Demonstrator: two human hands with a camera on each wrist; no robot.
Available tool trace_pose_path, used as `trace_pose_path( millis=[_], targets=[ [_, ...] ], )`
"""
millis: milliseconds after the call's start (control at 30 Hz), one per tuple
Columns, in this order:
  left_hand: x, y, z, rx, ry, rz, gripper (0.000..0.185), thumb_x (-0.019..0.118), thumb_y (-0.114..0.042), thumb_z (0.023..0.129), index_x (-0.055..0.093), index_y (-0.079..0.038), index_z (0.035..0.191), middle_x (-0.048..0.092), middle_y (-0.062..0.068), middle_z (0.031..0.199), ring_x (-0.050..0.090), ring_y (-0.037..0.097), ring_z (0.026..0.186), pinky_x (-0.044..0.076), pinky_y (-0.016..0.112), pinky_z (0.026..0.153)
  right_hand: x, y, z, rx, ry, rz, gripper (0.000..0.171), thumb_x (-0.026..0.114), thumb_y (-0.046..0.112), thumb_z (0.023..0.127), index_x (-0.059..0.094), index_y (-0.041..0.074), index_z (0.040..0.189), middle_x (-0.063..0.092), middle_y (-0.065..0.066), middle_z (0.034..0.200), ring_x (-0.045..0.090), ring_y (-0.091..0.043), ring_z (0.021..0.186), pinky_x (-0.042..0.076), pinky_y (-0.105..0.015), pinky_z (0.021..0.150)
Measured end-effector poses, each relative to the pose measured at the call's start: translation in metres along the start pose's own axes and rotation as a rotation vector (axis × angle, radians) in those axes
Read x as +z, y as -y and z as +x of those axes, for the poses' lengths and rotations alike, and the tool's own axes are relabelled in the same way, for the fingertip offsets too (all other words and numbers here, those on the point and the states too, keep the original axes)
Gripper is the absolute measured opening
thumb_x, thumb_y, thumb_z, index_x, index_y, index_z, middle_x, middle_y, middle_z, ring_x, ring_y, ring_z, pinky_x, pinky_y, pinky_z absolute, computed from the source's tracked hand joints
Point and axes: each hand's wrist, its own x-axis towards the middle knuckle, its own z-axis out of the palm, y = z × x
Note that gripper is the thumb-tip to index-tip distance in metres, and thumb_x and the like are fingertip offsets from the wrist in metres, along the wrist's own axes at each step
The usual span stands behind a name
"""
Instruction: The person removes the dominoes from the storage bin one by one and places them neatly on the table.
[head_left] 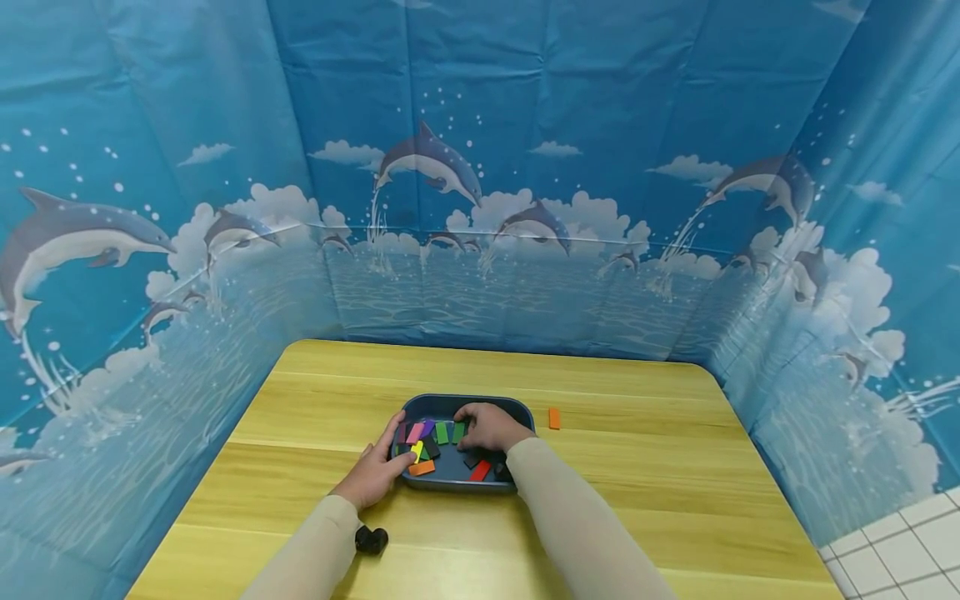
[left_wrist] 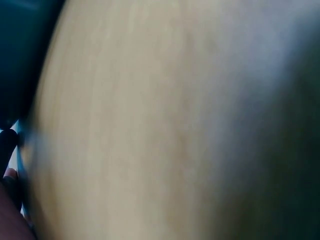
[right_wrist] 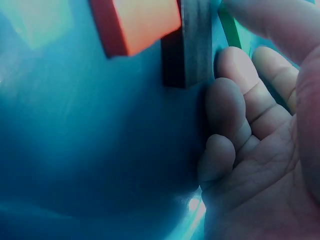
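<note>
A dark blue tray (head_left: 450,486) holds several small colored blocks. My left hand (head_left: 373,472) grips its left end, with the fingers along the side and the thumb over the rim near a yellow block (head_left: 417,451). Over the middle of the tray, my right hand (head_left: 491,427) pinches a green block (head_left: 458,432). In the right wrist view, the green block (right_wrist: 230,27) shows partly between thumb and fingers, and the other fingers curl inward. Beside them stand a black block (right_wrist: 196,50) and a red block (right_wrist: 147,25). The left wrist view is blurred, mostly tabletop.
Another green block (head_left: 442,433), a pink block (head_left: 415,433), a purple block (head_left: 428,427) and an orange block (head_left: 422,468) lie in the tray's left half. One orange block (head_left: 554,418) is on the wooden table (head_left: 637,467), right of the tray. A dolphin-print curtain (head_left: 480,300) surrounds the table.
</note>
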Motion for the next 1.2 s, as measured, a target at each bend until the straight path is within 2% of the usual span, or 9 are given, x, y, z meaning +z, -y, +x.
trace_pose_path(
  millis=[167,400,667,800,1033,1200],
  targets=[
    [0.0,0.0,-0.001,0.003,0.005,-0.002,0.074,0.061,-0.045,0.104,0.02,-0.05,0.166,0.031,0.014,0.173,0.008,0.059,0.158,0.014,0.084,0.118,0.001,-0.002,0.0,0.002,0.0,-0.011,0.051,0.089,0.016,0.084,0.07,0.012,0.131,0.066,-0.001,0.078,0.059,-0.014,0.069,0.05,-0.029,0.065],
    [0.0,0.001,-0.001,0.002,0.006,0.008,0.076,0.063,-0.047,0.103,0.02,-0.051,0.165,0.032,0.015,0.172,0.013,0.058,0.157,0.017,0.083,0.118,0.002,-0.004,0.001,-0.001,0.005,-0.041,0.046,0.085,0.011,0.087,0.071,0.009,0.131,0.065,0.001,0.075,0.056,-0.013,0.067,0.049,-0.028,0.067],
    [0.0,0.002,0.0,0.005,0.004,0.008,0.076,0.063,-0.048,0.103,0.02,-0.051,0.166,0.032,0.015,0.172,0.015,0.058,0.157,0.018,0.083,0.118,-0.003,-0.003,-0.001,-0.02,0.043,0.003,0.044,0.083,0.009,0.088,0.071,0.011,0.13,0.065,0.001,0.077,0.055,-0.013,0.068,0.048,-0.028,0.066],
    [0.001,0.003,0.0,-0.009,0.01,0.009,0.077,0.062,-0.048,0.103,0.018,-0.052,0.165,0.03,0.015,0.173,0.01,0.059,0.158,0.016,0.084,0.118,-0.008,-0.003,-0.003,-0.03,0.08,0.036,0.045,0.08,0.01,0.088,0.07,0.01,0.131,0.065,0.001,0.079,0.054,-0.014,0.07,0.047,-0.028,0.066],
    [0.001,0.002,0.001,-0.012,0.012,-0.008,0.075,0.061,-0.047,0.104,0.017,-0.052,0.165,0.028,0.014,0.174,0.007,0.059,0.158,0.012,0.085,0.118,-0.029,0.011,-0.01,-0.085,0.104,0.142,0.049,0.075,0.005,0.089,0.064,0.002,0.137,0.062,-0.001,0.085,0.052,-0.015,0.074,0.046,-0.027,0.067],
    [0.0,0.001,0.0,-0.016,0.006,0.008,0.076,0.061,-0.049,0.103,0.018,-0.052,0.165,0.029,0.015,0.173,0.012,0.057,0.158,0.017,0.085,0.117,-0.057,0.016,-0.018,-0.099,0.074,0.226,0.05,0.071,0.004,0.091,0.061,0.003,0.14,0.061,-0.004,0.094,0.051,-0.017,0.08,0.046,-0.028,0.07]
  ],
)
